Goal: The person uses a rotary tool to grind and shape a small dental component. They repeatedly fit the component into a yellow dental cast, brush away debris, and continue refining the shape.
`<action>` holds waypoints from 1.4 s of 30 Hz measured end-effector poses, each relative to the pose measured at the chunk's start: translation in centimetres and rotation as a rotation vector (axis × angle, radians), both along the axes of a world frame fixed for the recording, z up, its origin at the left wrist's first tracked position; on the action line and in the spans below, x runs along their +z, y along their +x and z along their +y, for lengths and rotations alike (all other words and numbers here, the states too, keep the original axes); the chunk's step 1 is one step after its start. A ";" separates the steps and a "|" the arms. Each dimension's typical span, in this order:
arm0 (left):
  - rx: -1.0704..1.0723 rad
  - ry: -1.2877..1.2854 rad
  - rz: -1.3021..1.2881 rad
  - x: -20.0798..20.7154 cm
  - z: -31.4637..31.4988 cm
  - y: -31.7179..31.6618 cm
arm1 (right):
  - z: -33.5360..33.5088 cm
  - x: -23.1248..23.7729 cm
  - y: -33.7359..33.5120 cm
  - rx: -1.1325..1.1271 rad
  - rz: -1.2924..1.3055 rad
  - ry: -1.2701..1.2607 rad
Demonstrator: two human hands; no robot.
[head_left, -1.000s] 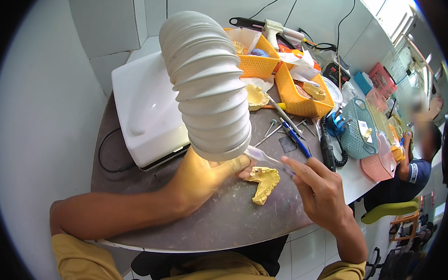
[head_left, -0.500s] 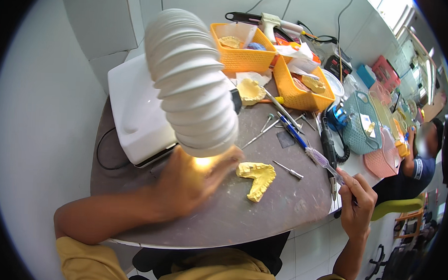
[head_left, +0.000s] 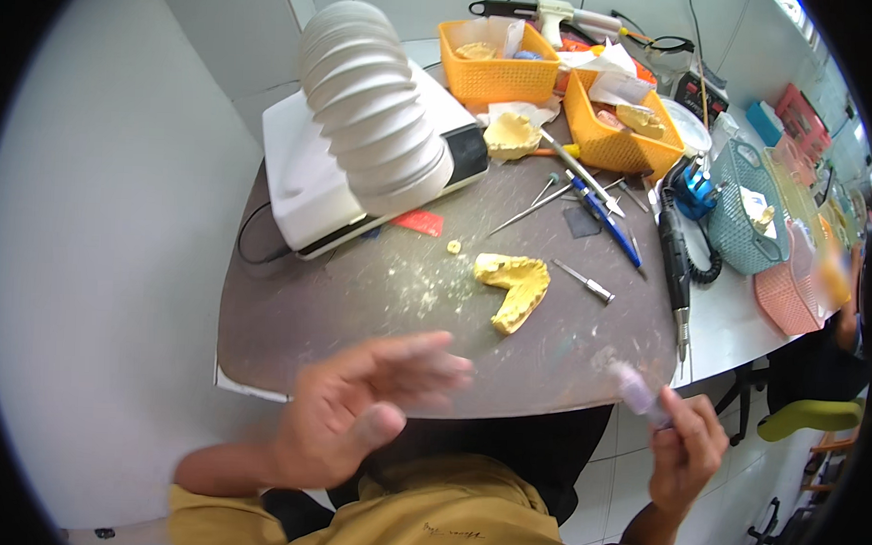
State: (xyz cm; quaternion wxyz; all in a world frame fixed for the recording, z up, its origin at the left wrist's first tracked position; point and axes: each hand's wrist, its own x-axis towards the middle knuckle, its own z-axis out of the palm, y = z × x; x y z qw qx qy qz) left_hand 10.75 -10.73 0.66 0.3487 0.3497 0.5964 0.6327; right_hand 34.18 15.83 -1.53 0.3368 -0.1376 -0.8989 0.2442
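Observation:
My left hand is open above the table's front edge, fingers apart and slightly blurred, holding nothing. My right hand, off the front right of the table, grips a lavender toothbrush with its blurred bristle head pointing up and left. On the tabletop beyond my hands lies a yellow plaster dental model, curved like an arch. A small pale yellow piece sits left of it, near whitish dust. To the model's right is a small metal screwdriver-like tool.
A ribbed white hose arches over a white box unit. Two yellow baskets with plaster models stand behind. A blue pen-like tool and a black handpiece lie right. A person's arm shows at far right.
My left hand has pulled back toward me from beneath the hose, uncovering dust and the small piece. My right hand has lowered with the toothbrush. The view has shifted.

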 end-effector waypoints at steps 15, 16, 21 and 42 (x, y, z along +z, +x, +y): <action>-0.146 0.580 -0.580 -6.5 3.8 9.6 | -6.0 -4.2 1.9 -0.076 0.143 0.204; -0.135 0.601 -0.629 -6.4 4.1 9.6 | -7.4 -4.2 2.1 0.107 0.134 0.155; -0.110 0.735 -0.723 -5.7 4.0 10.1 | -6.2 -5.6 1.9 -0.157 0.020 0.175; 0.082 -0.828 0.965 -32.4 5.1 5.8 | -6.9 -12.7 6.1 -0.019 -0.041 -0.096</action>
